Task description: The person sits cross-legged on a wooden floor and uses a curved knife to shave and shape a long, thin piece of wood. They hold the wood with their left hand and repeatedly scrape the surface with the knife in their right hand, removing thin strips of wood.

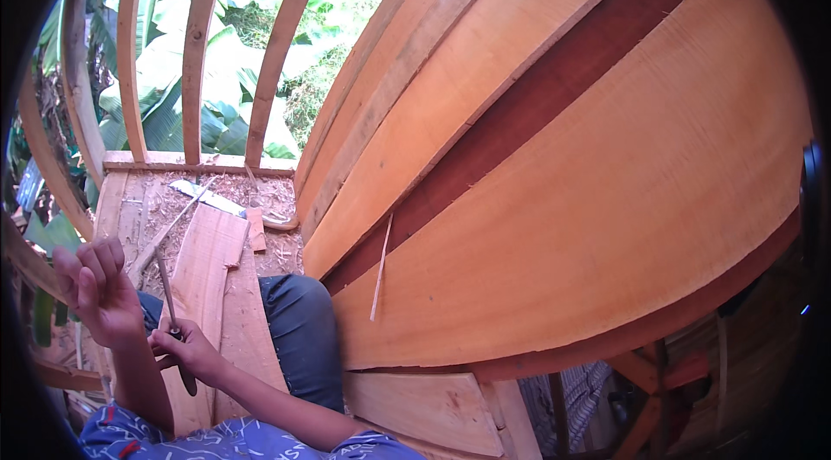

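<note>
My right hand [195, 354] grips a thin, tapered metal tool [164, 283] by its dark handle; it looks like a file, with the shaft pointing up and away. To its left, my left hand [102, 295] is raised with the fingers loosely bent and nothing visible in them. Beneath my hands a notched wooden board [208, 257] lies lengthwise between my legs. Past its far end rests a saw [212, 199] with a pale blade and a curved wooden handle. A long thin stick [177, 226] lies beside the board.
Orange-brown planks [554, 226] curve up along my right, with a thin wood strip [381, 270] against them. Upright wooden ribs [197, 53] stand ahead and left, with leafy plants behind. Wood shavings [277, 192] litter the floor around the saw. My knee [303, 330] nearly meets the planks.
</note>
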A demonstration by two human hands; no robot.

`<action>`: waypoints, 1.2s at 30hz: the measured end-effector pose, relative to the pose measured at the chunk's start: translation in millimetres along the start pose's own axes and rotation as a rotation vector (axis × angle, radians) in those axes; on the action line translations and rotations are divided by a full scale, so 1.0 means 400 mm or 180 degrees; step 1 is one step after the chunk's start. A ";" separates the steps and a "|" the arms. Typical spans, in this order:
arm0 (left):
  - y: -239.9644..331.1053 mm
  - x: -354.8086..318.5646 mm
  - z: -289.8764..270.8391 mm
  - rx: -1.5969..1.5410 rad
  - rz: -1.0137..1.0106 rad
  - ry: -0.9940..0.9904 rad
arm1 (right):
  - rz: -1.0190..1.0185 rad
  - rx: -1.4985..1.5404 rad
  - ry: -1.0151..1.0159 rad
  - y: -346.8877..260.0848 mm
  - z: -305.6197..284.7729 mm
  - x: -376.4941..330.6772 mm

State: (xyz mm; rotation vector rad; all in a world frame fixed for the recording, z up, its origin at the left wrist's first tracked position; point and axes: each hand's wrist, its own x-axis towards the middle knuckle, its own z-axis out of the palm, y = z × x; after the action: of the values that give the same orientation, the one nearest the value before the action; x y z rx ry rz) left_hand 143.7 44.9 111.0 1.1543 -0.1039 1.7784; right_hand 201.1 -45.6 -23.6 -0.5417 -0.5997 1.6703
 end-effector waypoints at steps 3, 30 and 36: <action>-0.006 -0.024 -0.022 0.0354 0.0006 -0.0054 | -0.0040 0.0570 0.0032 -0.079 -0.028 -0.015; -0.044 -0.076 -0.038 0.0475 -0.0281 0.0034 | 0.0473 0.0294 0.0527 0.009 -0.010 -0.026; 0.034 -0.014 -0.143 0.0836 0.0038 -0.0327 | 0.0625 0.0082 0.0420 -0.077 0.034 -0.047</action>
State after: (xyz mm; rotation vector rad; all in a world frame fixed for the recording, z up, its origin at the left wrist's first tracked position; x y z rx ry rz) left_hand 96.5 64.1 81.3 1.4351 0.0643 1.7802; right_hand 218.3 -60.9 7.3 -0.7046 -0.4393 1.8077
